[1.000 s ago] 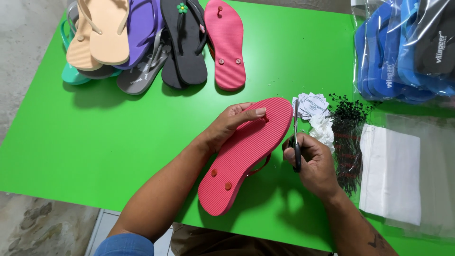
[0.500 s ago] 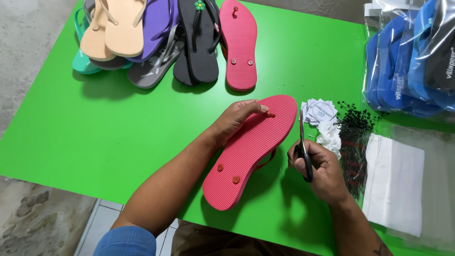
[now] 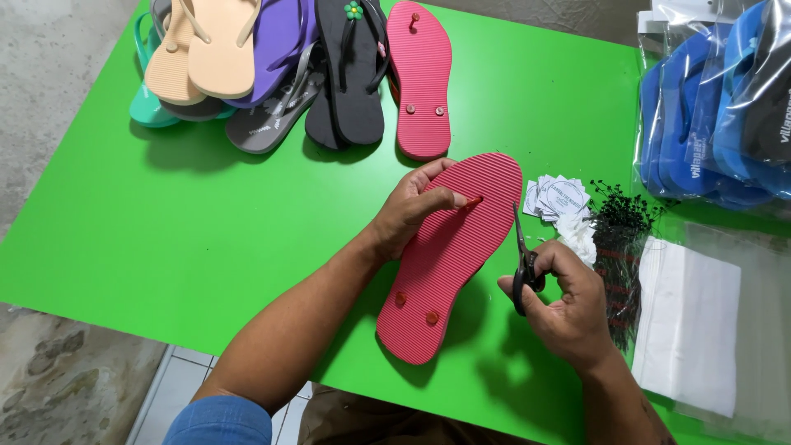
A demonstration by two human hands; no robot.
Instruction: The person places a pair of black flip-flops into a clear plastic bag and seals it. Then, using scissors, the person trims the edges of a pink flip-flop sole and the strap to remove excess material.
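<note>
Far left of both hands, at the back of the bright green tabletop [image 3: 206,239], lies a loose heap of rubber flip-flops in teal, peach, purple, grey and black [image 3: 247,66], with a single pink rubber flip-flop lying sole-up [image 3: 422,78] at the heap's right edge. The left hand [image 3: 412,206] rests palm-down on the toe end of a second pink ribbed rubber flip-flop, sole-up [image 3: 449,255], which lies diagonally on the table between the two hands; the fingers are partly curled, the index finger pressed beside the toe plug, holding the sole flat rather than gripping around it. The heel end, with two strap plugs showing, lies just right of the left forearm. The right hand [image 3: 564,301] is clenched about the handles of small black-handled scissors [image 3: 521,264], blades pointing up and away, close beside the sole's right edge; whether the blades touch it cannot be told. Just beyond the right hand sit small white round paper tags [image 3: 554,196], and to its right a bunch of thin black plastic fasteners [image 3: 618,247]. Further right lie a stack of white sheets in clear plastic [image 3: 688,330] and, behind it, blue flip-flops in clear bags [image 3: 709,124].
</note>
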